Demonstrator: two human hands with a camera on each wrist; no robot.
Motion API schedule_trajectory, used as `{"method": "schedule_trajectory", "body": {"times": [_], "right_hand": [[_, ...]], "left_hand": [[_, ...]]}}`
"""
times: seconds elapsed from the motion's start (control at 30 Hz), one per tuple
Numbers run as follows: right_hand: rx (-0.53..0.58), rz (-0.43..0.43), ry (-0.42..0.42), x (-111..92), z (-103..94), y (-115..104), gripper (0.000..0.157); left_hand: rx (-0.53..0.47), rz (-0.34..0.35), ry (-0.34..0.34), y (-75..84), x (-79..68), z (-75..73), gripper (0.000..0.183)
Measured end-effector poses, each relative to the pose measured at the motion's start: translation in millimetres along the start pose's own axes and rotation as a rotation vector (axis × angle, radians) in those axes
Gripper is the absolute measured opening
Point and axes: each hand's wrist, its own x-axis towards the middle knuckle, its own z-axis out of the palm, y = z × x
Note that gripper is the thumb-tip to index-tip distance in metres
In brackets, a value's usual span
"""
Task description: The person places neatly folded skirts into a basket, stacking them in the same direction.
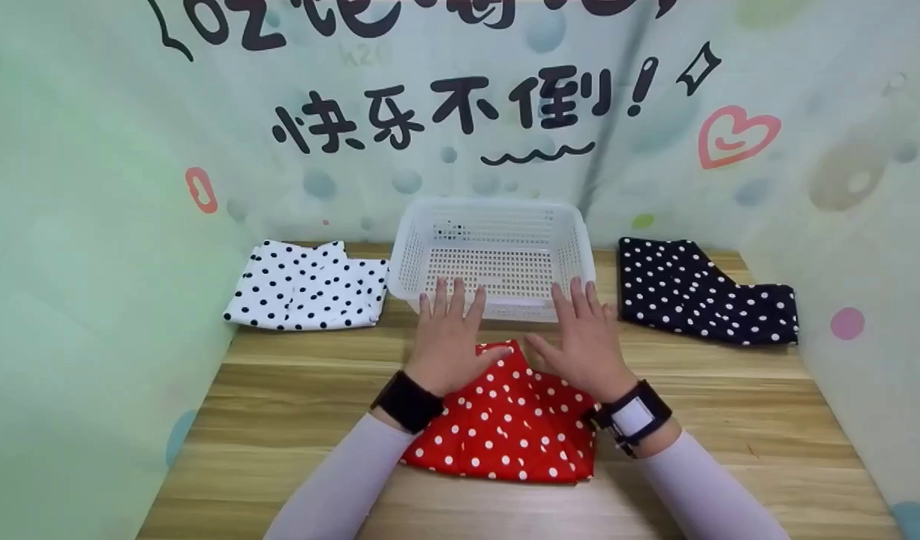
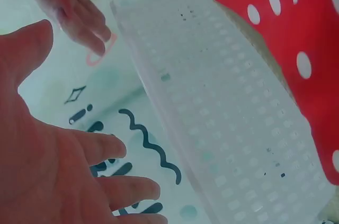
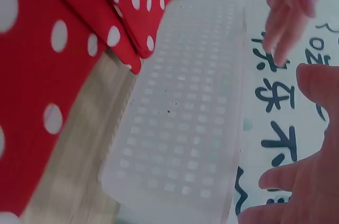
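Observation:
Both hands hover with fingers spread and straight, holding nothing. My left hand (image 1: pixel 449 341) is over the left upper part of a folded red cloth with white dots (image 1: pixel 505 427); my right hand (image 1: pixel 589 341) is over its upper right. The red cloth lies on the table, partly hidden by hands and wrists. Beyond the fingertips stands a white perforated plastic basket (image 1: pixel 490 306), with no item seen inside. In the left wrist view the left hand (image 2: pixel 58 150) is near the basket (image 2: pixel 212 91); the right wrist view shows the right hand (image 3: pixel 296 171) likewise.
A folded white cloth with black dots (image 1: pixel 302 289) lies left of the basket. To its right lies a folded black cloth with white dots (image 1: pixel 700 292). The wooden table (image 1: pixel 745 450) is bounded by printed curtains (image 1: pixel 92 262) at the back and sides.

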Motion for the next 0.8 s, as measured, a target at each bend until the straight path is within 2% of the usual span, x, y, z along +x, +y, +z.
{"method": "schedule_trajectory", "body": {"times": [0.17,0.43,0.53,0.6,0.8], "right_hand": [[0.003,0.006,-0.013,-23.5,6.5,-1.9,0.096],[-0.023,-0.015,-0.031,-54.3,12.0,4.6,0.097],[-0.006,-0.003,-0.049,-60.8,12.0,6.0,0.097],[0.029,0.008,-0.065,-65.0,11.0,6.0,0.095],[0.216,0.076,-0.127,-75.3,7.0,8.7,0.088]], "left_hand": [[0.017,0.045,-0.033,-0.7,-16.2,8.6,0.103],[0.023,0.040,-0.066,-14.6,-39.2,21.9,0.102],[-0.013,0.044,-0.085,-16.6,-44.7,22.0,0.102],[-0.073,0.036,-0.108,-17.1,-47.8,20.8,0.102],[-0.270,-0.044,-0.188,-20.8,-56.6,19.8,0.102]]}}
